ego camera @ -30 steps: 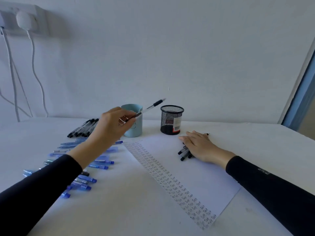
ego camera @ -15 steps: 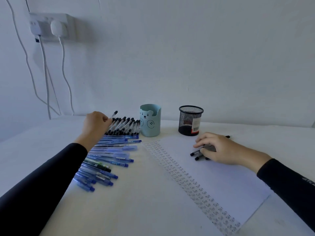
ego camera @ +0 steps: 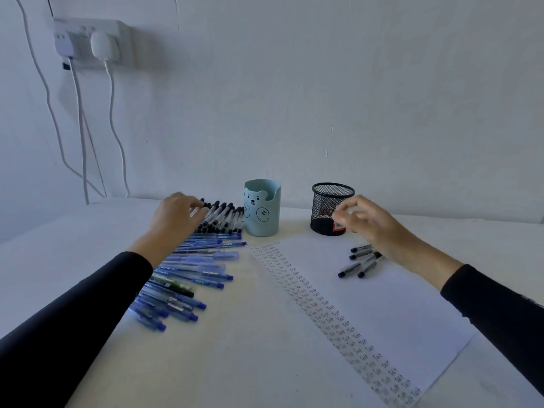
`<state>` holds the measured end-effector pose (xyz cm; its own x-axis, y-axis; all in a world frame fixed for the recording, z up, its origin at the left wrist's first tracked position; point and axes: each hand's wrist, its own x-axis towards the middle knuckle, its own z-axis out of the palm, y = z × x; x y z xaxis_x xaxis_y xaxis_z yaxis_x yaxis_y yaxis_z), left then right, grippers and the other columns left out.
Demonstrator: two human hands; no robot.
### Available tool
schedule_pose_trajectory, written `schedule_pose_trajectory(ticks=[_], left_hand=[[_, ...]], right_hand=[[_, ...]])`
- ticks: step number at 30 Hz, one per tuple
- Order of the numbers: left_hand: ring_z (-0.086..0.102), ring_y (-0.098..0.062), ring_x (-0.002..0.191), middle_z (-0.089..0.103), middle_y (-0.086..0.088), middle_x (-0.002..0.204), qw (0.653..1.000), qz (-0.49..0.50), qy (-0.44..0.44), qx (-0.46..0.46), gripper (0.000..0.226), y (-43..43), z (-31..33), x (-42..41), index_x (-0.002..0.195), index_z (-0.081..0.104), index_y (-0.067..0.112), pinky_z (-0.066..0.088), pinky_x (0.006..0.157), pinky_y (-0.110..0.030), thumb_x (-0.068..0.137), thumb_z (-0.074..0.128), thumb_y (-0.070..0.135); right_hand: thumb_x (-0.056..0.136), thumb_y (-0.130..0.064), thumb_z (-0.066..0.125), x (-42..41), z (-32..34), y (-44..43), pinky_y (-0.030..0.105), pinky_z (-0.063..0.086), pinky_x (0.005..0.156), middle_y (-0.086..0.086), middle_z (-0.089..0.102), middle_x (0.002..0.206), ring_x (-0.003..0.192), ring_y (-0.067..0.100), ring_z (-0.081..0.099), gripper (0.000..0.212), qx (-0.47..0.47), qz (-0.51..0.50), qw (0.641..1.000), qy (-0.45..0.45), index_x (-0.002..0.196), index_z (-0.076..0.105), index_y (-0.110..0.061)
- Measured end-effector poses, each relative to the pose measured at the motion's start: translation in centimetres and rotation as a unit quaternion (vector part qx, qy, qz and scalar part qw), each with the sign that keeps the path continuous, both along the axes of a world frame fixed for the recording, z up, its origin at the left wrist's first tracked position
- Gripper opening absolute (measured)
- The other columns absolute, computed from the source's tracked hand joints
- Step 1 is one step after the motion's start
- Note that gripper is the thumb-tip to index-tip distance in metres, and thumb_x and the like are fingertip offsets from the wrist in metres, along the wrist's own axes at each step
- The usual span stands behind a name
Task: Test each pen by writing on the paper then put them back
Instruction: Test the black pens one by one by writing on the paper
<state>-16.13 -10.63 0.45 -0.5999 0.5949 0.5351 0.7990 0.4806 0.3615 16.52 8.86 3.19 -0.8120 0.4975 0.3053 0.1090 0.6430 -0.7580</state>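
Left of the pale blue bear-faced cup [ego camera: 262,207]: a row of clear-barrelled pens with black caps [ego camera: 222,216], side by side, long axes running from near the viewer back toward the wall with a slight lean toward the cup. Left hand [ego camera: 176,219] laid over the far-left end of that row, fingers curled down onto the pens; holding one or only touching, cannot tell, fingertips hiding the contact. Nearer the viewer from the cup, on the same side: a fan of blue pens [ego camera: 188,275] lying crosswise, tips toward the white sheet of paper [ego camera: 382,304]. Right of the cup: black wire-mesh pen pot [ego camera: 332,209], and just in front of it the right hand [ego camera: 374,228], raised clear of the sheet, fingers loosely spread and blurred, nothing visibly held. Below and slightly left of that hand, four loose black-capped pens [ego camera: 360,260] resting on the paper, lying diagonally, caps pointing toward the viewer and the cup side. Probably the next pens to test, with the right hand far the nearer; a short drop down and inward, fingers closing across a barrel rather than along it. Column of written "Test" marks [ego camera: 323,313] along the sheet's cup-side edge, plenty of blank paper beside it.
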Motion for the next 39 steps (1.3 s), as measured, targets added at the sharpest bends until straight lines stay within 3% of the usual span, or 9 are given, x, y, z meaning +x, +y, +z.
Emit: schedule_pose_trajectory(ticks=[3, 7, 10, 13, 16, 20, 25, 31, 39], left_hand=[[0.054, -0.012, 0.082, 0.058, 0.003, 0.095, 0.992, -0.119, 0.031, -0.009, 0.021, 0.4, 0.4, 3.6, 0.107, 0.070, 0.016, 0.043, 0.077, -0.027, 0.093, 0.060, 0.027], [0.053, 0.004, 0.089, 0.058, 0.013, 0.104, 0.966, -0.240, 0.033, -0.089, 0.038, 0.6, -0.7, 7.5, 0.115, 0.067, 0.024, 0.048, 0.088, -0.021, 0.089, 0.054, 0.048], [0.053, 0.001, 0.105, 0.057, 0.015, 0.120, 0.955, -0.265, -0.010, -0.133, 0.060, 0.9, -1.6, 8.5, 0.121, 0.063, 0.030, 0.043, 0.095, -0.021, 0.079, 0.047, 0.070], [0.048, 0.000, 0.117, 0.053, 0.019, 0.129, 0.951, -0.252, -0.018, -0.176, 0.066, 1.1, -2.1, 8.5, 0.127, 0.059, 0.034, 0.037, 0.103, -0.021, 0.076, 0.049, 0.075], [0.046, 0.001, 0.123, 0.052, 0.019, 0.134, 0.951, -0.247, -0.022, -0.185, 0.077, 1.2, -2.3, 8.1, 0.128, 0.059, 0.035, 0.035, 0.108, -0.024, 0.070, 0.043, 0.084], [0.044, 0.000, 0.126, 0.052, 0.018, 0.137, 0.946, -0.243, -0.027, -0.210, 0.090, 1.3, -2.2, 8.0, 0.132, 0.056, 0.035, 0.034, 0.111, -0.028, 0.064, 0.032, 0.091], [0.042, -0.001, 0.127, 0.051, 0.019, 0.137, 0.945, -0.236, -0.033, -0.223, 0.082, 1.3, -2.0, 8.2, 0.133, 0.053, 0.037, 0.033, 0.111, -0.028, 0.068, 0.037, 0.085], [0.040, -0.002, 0.128, 0.048, 0.019, 0.139, 0.943, -0.233, -0.040, -0.234, 0.079, 1.2, -1.8, 8.4, 0.134, 0.052, 0.037, 0.032, 0.112, -0.029, 0.071, 0.038, 0.083], [0.038, -0.001, 0.129, 0.047, 0.020, 0.140, 0.940, -0.230, -0.045, -0.249, 0.080, 1.2, -1.6, 8.6, 0.136, 0.050, 0.037, 0.030, 0.113, -0.031, 0.071, 0.037, 0.082]], right_hand=[[0.073, -0.067, 0.067, -1.4, 1.0, -0.3, 0.026, 0.032, 0.064, -0.015, 0.046, 0.051, 0.048, 0.005, 0.042, 0.060, -0.073, -0.027, 0.997, 0.027, 0.099, 0.054, -0.015], [0.063, -0.064, 0.054, -3.6, 1.7, -1.1, 0.034, 0.023, 0.061, -0.008, 0.026, 0.055, 0.053, 0.013, 0.021, 0.059, -0.168, 0.025, 0.982, 0.078, 0.094, 0.050, -0.014], [0.082, -0.056, 0.067, -5.8, 1.7, -1.6, 0.026, 0.028, 0.055, -0.009, 0.036, 0.056, 0.055, 0.011, 0.026, 0.057, -0.220, 0.069, 0.970, 0.074, 0.115, 0.054, -0.012], [0.103, -0.036, 0.045, -8.0, 1.2, -2.0, 0.021, 0.037, 0.049, -0.002, 0.049, 0.056, 0.051, 0.011, 0.038, 0.036, -0.249, 0.057, 0.962, 0.097, 0.120, 0.059, -0.008], [0.107, -0.040, 0.028, -9.5, 0.7, -2.0, 0.030, 0.053, 0.059, 0.012, 0.065, 0.070, 0.061, 0.022, 0.061, 0.042, -0.302, 0.070, 0.948, 0.068, 0.116, 0.061, -0.016], [0.101, -0.025, 0.025, -10.4, -0.6, -1.1, 0.027, 0.047, 0.048, 0.012, 0.064, 0.059, 0.052, 0.023, 0.056, 0.044, -0.225, 0.041, 0.973, -0.008, 0.118, 0.063, -0.011], [0.095, -0.014, 0.030, -10.8, -1.2, 0.0, 0.029, 0.056, 0.066, 0.020, 0.071, 0.095, 0.076, 0.024, 0.067, 0.041, -0.303, 0.123, 0.940, -0.097, 0.118, 0.062, -0.001], [0.085, -0.038, 0.073, -12.8, -3.2, -0.3, 0.017, 0.037, 0.045, -0.004, 0.060, 0.053, 0.044, 0.006, 0.047, 0.034, -0.108, -0.023, 0.992, -0.054, 0.063, 0.060, -0.016], [0.088, -0.013, 0.065, -13.6, -4.3, -1.0, 0.015, 0.041, 0.042, -0.002, 0.056, 0.046, 0.037, 0.001, 0.049, 0.026, -0.077, -0.047, 0.996, -0.010, 0.065, 0.059, -0.003]])
